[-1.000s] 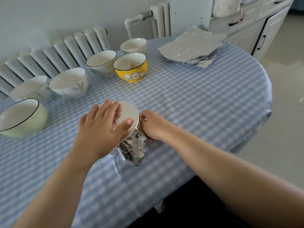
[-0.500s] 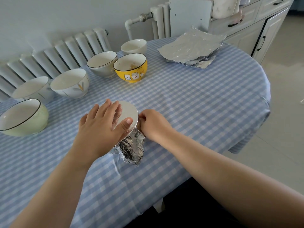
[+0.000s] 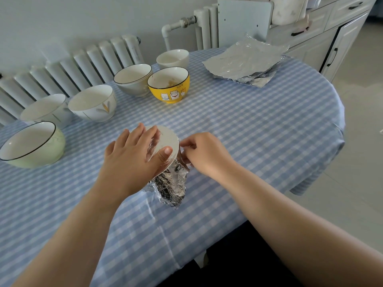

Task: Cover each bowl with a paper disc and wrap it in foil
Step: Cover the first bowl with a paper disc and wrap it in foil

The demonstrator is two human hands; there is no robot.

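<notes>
In the middle of the picture my left hand point(image 3: 132, 160) lies flat with straight fingers on the paper disc point(image 3: 169, 139), hiding much of it. My right hand point(image 3: 204, 153) pinches the foil point(image 3: 172, 185) at the disc's right edge. The bowl under them is hidden by the foil. Six bare bowls stand at the upper left, the yellow bowl point(image 3: 169, 87) nearest. A foil stack point(image 3: 246, 62) lies at the upper right on the checked cloth point(image 3: 248, 131).
</notes>
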